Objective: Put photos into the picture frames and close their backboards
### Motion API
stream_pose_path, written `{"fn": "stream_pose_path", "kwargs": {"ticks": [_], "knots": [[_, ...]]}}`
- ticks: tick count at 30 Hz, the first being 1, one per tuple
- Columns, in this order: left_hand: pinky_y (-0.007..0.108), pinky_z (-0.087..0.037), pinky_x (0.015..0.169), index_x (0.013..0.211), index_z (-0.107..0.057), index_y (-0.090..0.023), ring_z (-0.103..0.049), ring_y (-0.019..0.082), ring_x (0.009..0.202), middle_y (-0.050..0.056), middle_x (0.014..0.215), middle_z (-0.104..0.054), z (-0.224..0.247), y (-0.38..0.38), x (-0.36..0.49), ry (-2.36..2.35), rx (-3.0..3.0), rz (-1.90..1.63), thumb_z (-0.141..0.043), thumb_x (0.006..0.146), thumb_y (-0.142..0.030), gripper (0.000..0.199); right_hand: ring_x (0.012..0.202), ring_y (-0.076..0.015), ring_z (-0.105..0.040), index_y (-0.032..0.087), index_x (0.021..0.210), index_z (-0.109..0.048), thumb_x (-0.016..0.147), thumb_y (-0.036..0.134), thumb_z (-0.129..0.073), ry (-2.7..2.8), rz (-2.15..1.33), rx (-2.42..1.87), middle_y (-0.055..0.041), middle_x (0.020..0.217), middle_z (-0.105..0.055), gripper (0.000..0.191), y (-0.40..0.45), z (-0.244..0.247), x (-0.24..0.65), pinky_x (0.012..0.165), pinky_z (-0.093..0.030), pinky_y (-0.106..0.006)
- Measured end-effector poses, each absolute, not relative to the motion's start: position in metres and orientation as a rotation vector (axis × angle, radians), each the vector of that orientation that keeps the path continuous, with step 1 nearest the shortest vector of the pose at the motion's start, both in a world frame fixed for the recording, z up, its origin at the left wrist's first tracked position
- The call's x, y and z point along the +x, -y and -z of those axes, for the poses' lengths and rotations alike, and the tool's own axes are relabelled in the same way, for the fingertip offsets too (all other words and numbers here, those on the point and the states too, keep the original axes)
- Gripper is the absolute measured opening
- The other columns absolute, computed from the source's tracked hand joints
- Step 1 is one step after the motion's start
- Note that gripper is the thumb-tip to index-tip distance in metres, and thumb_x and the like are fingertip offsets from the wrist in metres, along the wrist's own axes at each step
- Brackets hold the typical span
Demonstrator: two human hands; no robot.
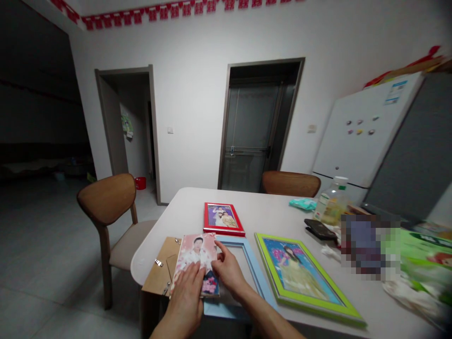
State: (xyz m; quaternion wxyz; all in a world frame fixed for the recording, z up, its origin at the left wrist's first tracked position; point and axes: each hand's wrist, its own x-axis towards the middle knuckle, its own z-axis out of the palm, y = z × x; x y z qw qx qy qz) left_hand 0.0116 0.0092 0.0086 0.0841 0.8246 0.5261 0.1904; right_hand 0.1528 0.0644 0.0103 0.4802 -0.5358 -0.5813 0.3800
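A pink printed photo (198, 249) of people in white lies on the near side of the table, tilted slightly. My left hand (189, 287) rests flat on its lower half, fingers stretched across the print. At the right edge of the photo, my right hand (228, 268) grips it, with the index finger along the upper right corner. Beneath and to the right is a light blue picture frame (259, 273), partly covered by the photo and my right arm. A brown backing board (158, 270) with metal clips sticks out on the left under the photo.
A red-framed picture (223, 219) lies farther back, and a green-framed picture (307, 278) to the right. Past it are a dark phone-like object (320, 230), a plastic bottle (332, 202), a teal packet (302, 203) and green plastic bags (420, 249). A wooden chair (106, 202) stands left.
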Motion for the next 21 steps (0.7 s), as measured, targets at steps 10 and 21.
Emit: {"fn": "stream_pose_path", "kwargs": {"ticks": [10, 21], "knots": [[0.035, -0.035, 0.092, 0.108, -0.051, -0.012, -0.048, 0.022, 0.105, 0.01, 0.11, -0.056, -0.037, -0.014, 0.036, -1.172, 1.543, -1.51, -0.038, 0.076, -0.025, 0.037, 0.071, -0.0141, -0.057, 0.016, 0.121, -0.032, 0.067, 0.041, -0.049, 1.081, -1.079, -1.237, -0.0067, 0.089, -0.058, 0.062, -0.048, -0.041, 0.16, 0.059, -0.045, -0.025], [0.031, -0.034, 0.092, 0.117, -0.038, -0.006, -0.044, 0.022, 0.11, 0.016, 0.121, -0.046, -0.013, -0.011, 0.048, -1.144, 1.243, -1.333, -0.05, 0.063, -0.019, 0.056, 0.054, -0.0156, -0.059, 0.013, 0.12, -0.036, 0.058, 0.014, -0.038, 0.989, -1.02, -1.411, -0.0042, 0.071, -0.065, 0.062, -0.061, -0.024, 0.234, 0.046, -0.043, -0.023]]}}
